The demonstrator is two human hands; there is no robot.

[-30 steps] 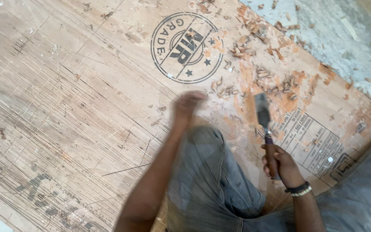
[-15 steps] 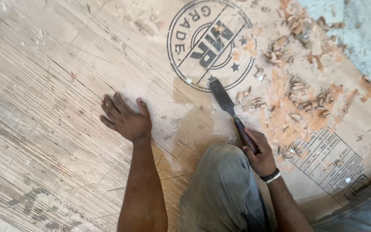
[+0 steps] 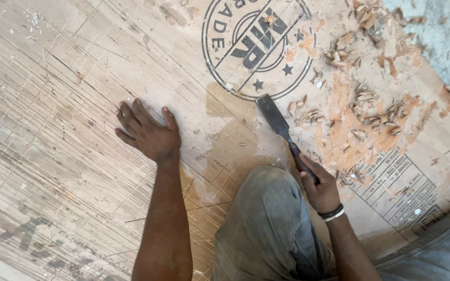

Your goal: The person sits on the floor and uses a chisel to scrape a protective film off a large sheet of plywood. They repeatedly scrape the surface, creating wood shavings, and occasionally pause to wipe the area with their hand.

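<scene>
My left hand (image 3: 148, 132) lies flat on a large scratched plywood sheet (image 3: 69, 104), palm down with fingers spread, holding nothing. My right hand (image 3: 319, 188) grips the dark handle of a wood chisel (image 3: 279, 127). Its flat blade points up and to the left, with the tip resting on the sheet just below a round printed stamp (image 3: 259, 47). A dark band sits on my right wrist. My bent knee in grey trousers (image 3: 269, 224) is between my two arms.
Wood chips and shavings (image 3: 365, 104) lie scattered over a gouged reddish patch right of the chisel. A printed rectangular label (image 3: 397, 184) is at the lower right. Grey concrete floor (image 3: 444, 36) shows beyond the sheet's upper right edge.
My left hand, moving and blurred a second ago, has settled flat on the plywood. My right hand has tilted the chisel from near upright to slanting left, its tip by the stamp.
</scene>
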